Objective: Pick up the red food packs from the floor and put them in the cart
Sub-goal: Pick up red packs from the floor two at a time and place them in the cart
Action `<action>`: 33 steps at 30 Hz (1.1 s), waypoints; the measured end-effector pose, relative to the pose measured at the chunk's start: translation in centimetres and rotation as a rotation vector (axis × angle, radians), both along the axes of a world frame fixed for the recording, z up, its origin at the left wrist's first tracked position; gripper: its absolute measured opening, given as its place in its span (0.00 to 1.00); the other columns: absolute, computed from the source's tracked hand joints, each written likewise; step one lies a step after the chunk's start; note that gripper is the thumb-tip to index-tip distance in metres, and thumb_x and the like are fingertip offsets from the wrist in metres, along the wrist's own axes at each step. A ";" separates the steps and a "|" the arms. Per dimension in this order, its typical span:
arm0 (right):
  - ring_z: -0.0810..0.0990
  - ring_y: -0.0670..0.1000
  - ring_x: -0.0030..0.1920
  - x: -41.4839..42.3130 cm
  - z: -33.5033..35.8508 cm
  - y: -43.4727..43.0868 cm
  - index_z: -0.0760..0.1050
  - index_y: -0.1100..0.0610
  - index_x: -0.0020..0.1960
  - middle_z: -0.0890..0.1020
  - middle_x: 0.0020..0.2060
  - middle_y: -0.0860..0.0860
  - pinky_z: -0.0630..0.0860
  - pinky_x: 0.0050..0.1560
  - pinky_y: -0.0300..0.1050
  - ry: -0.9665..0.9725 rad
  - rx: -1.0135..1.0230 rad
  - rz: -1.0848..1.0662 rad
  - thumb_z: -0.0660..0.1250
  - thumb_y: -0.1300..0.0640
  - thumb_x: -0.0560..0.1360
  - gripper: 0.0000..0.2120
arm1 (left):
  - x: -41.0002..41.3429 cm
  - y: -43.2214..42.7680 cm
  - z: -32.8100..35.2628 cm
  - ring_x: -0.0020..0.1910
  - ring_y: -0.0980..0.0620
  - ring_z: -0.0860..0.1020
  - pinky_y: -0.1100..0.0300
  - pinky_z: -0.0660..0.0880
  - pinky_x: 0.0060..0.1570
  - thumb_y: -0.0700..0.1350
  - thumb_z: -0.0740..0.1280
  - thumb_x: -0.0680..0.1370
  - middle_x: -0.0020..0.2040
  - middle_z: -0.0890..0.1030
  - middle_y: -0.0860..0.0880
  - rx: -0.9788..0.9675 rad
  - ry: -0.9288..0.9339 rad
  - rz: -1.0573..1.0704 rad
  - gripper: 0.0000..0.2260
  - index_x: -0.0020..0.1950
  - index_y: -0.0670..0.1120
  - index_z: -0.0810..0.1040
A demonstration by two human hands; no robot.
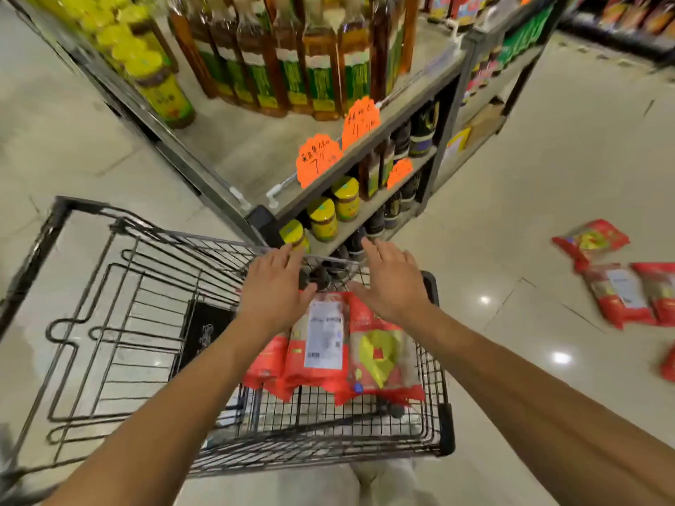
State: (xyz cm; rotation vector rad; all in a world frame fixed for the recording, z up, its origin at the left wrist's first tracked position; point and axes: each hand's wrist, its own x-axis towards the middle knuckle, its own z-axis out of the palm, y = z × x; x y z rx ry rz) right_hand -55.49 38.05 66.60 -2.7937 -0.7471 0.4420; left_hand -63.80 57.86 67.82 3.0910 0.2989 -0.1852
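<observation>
Hands hovered apart and empty, fingers spread, my left hand (272,290) and right hand (392,283) over red plastic food packs (328,345) lying in the black wire cart (446,414). More red packs (617,297) lay on the pale tiled floor (511,177), well off to my right. Best, I judged, to keep the stack flat, leaving room.

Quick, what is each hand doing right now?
Left hand: open, holding nothing, over the red food packs in the cart.
Right hand: open, holding nothing.

I saw one floor pack (668,364) mostly cut off at the right edge; my left hand (270,299) hid part of the packs (325,345) in the cart (446,414).
</observation>
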 end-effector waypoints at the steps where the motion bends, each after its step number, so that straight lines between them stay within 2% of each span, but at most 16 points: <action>1: 0.55 0.57 0.82 -0.1 1.8 -0.1 0.48 0.54 0.84 0.57 0.82 0.56 0.54 0.80 0.60 -0.040 0.004 -0.002 0.59 0.34 0.80 0.42 | 0.1 -0.5 2.2 0.72 0.36 0.71 0.41 0.68 0.71 0.59 0.68 0.77 0.76 0.71 0.39 0.036 -0.062 -0.030 0.34 0.77 0.42 0.68; 5: 0.54 0.57 0.82 -1.4 8.0 -2.3 0.49 0.54 0.84 0.56 0.83 0.56 0.54 0.80 0.61 -0.182 0.017 -0.051 0.57 0.31 0.80 0.42 | 0.9 -3.2 9.4 0.70 0.38 0.71 0.40 0.69 0.68 0.62 0.64 0.77 0.74 0.73 0.40 0.122 -0.209 -0.161 0.35 0.77 0.42 0.68; 9: 0.53 0.57 0.83 -3.5 12.4 -6.0 0.48 0.54 0.84 0.55 0.83 0.56 0.53 0.80 0.61 -0.275 0.000 -0.186 0.56 0.31 0.79 0.43 | 1.4 -6.6 14.1 0.69 0.37 0.73 0.39 0.71 0.67 0.63 0.60 0.78 0.73 0.74 0.39 0.153 -0.325 -0.304 0.34 0.76 0.41 0.70; 13: 0.54 0.58 0.82 -7.0 15.6 -10.0 0.48 0.53 0.84 0.56 0.83 0.57 0.55 0.79 0.62 -0.347 -0.024 -0.397 0.56 0.31 0.79 0.43 | 0.8 -9.9 16.6 0.72 0.38 0.72 0.40 0.70 0.69 0.62 0.65 0.78 0.74 0.73 0.40 0.120 -0.398 -0.479 0.33 0.77 0.42 0.70; 20: 0.56 0.59 0.81 -18.9 17.3 -16.7 0.49 0.53 0.84 0.58 0.82 0.57 0.56 0.78 0.62 -0.390 -0.100 -0.763 0.58 0.30 0.78 0.44 | -3.3 -17.5 17.0 0.70 0.36 0.72 0.40 0.68 0.69 0.62 0.69 0.75 0.73 0.74 0.38 0.026 -0.428 -0.763 0.36 0.76 0.42 0.70; 25: 0.56 0.60 0.82 -30.7 17.7 -23.0 0.49 0.51 0.84 0.58 0.82 0.57 0.55 0.78 0.62 -0.353 -0.170 -0.985 0.59 0.30 0.78 0.43 | -9.5 -26.3 16.9 0.74 0.37 0.69 0.40 0.65 0.72 0.63 0.65 0.77 0.77 0.69 0.40 -0.065 -0.386 -0.985 0.37 0.79 0.44 0.65; 30: 0.54 0.58 0.82 -40.5 18.3 -29.4 0.48 0.51 0.84 0.57 0.83 0.56 0.52 0.80 0.61 -0.334 -0.235 -1.224 0.57 0.29 0.78 0.44 | -16.2 -34.3 17.4 0.71 0.35 0.72 0.38 0.66 0.71 0.62 0.66 0.76 0.75 0.72 0.40 -0.172 -0.366 -1.195 0.34 0.77 0.44 0.68; 33: 0.53 0.57 0.83 -44.4 18.5 -32.2 0.48 0.51 0.84 0.56 0.83 0.56 0.51 0.80 0.61 -0.325 -0.233 -1.301 0.57 0.30 0.78 0.44 | -19.0 -38.4 17.8 0.76 0.36 0.67 0.39 0.63 0.73 0.62 0.65 0.78 0.78 0.68 0.40 -0.158 -0.340 -1.266 0.35 0.80 0.45 0.65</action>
